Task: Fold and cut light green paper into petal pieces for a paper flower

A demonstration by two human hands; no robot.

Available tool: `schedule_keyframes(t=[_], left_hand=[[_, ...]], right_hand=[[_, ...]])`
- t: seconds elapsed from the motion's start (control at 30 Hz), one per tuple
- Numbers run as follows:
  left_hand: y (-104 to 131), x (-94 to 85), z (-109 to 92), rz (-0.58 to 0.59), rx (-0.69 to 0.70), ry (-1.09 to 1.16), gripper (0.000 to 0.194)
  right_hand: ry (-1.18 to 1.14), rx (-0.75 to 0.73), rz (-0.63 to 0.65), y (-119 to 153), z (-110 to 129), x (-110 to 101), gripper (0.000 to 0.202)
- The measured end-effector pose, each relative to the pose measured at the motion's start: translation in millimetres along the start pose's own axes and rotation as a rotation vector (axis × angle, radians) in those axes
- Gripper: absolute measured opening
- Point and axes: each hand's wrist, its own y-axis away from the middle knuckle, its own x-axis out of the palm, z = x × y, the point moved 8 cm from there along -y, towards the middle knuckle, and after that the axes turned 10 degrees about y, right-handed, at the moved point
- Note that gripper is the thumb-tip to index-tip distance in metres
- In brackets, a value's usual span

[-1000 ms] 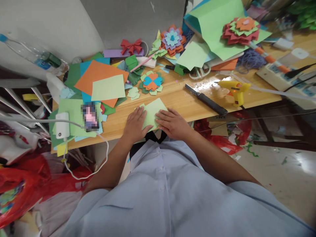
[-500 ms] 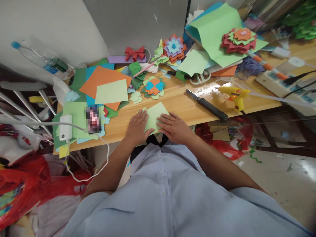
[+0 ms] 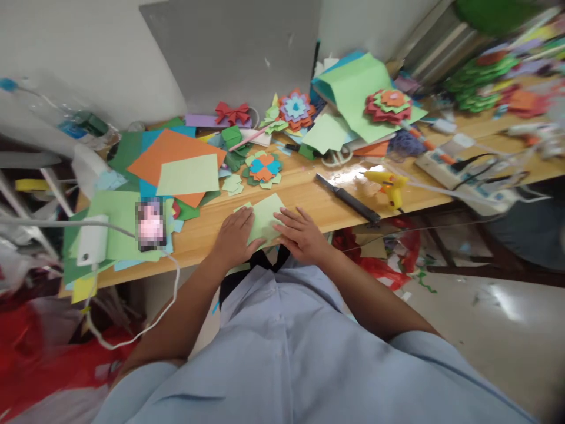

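Observation:
A pale green sheet of paper (image 3: 266,214) lies on the wooden table at its front edge. My left hand (image 3: 233,237) rests flat across the sheet's left side, fingers stretched and the thumb pointing inward. On the right side of the same sheet lies my right hand (image 3: 301,235), its fingers extended and slightly spread. Neither hand grips anything. Just beyond the sheet sit a layered paper flower (image 3: 263,168) in orange, blue and green, and some small pale green paper pieces (image 3: 232,185).
Right of the hands are a black-handled cutter (image 3: 348,198), a yellow glue gun (image 3: 388,184) and a power strip (image 3: 463,179). Coloured sheets (image 3: 150,156), a phone (image 3: 150,225) and a white power bank (image 3: 92,240) with a cable cover the left side. Scissors (image 3: 338,156) lie behind.
The view has turned to the right, so the table's things appear farther left, and more of the right end shows. Both hands stay flat on the green paper.

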Motion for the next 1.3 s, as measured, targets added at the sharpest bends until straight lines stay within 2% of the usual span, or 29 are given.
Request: schedule_keyframes(t=[0.07, 0.23, 0.3, 0.57, 0.67, 0.77, 0.83, 0.9, 0.97, 1.1, 1.3], left_hand=[[-1, -0.7, 3, -0.037, 0.000, 0.020, 0.075], [-2, 1.4, 7, -0.085, 0.007, 0.057, 0.072], [-2, 1.5, 7, -0.090, 0.003, 0.056, 0.070], [-2, 1.2, 4, -0.082, 0.000, 0.037, 0.054], [-1, 0.6, 3, -0.071, -0.005, 0.058, 0.054], [-1, 0.2, 2, -0.067, -0.011, 0.075, 0.054], [-1, 0.3, 3, -0.071, -0.018, 0.089, 0.049], [-1, 0.7, 5, -0.075, -0.026, 0.102, 0.043], [0, 1.7, 5, -0.074, -0.027, 0.103, 0.042], [1, 2.1, 3, -0.080, -0.009, 0.072, 0.049], [3, 1.7, 2, -0.083, 0.004, 0.099, 0.052]], right_hand=[[0.053, 0.102, -0.055, 5, -14, -14, 0.039], [0.318, 0.498, -0.219, 37, -71, -64, 0.041], [0.413, 0.593, -0.226, 49, -89, -75, 0.044], [0.526, 0.656, -0.016, 55, -126, -69, 0.046], [0.478, 0.700, -0.015, 54, -132, -73, 0.043], [0.276, 0.734, -0.186, 50, -117, -85, 0.043], [-0.004, 0.783, -0.225, 48, -99, -79, 0.043], [-0.314, 0.808, -0.095, 43, -72, -56, 0.047], [-0.444, 0.809, 0.033, 37, -41, -36, 0.052], [-0.238, 0.721, 0.188, 22, -1, -16, 0.054], [0.101, 0.528, 0.368, -9, 24, -3, 0.061]])
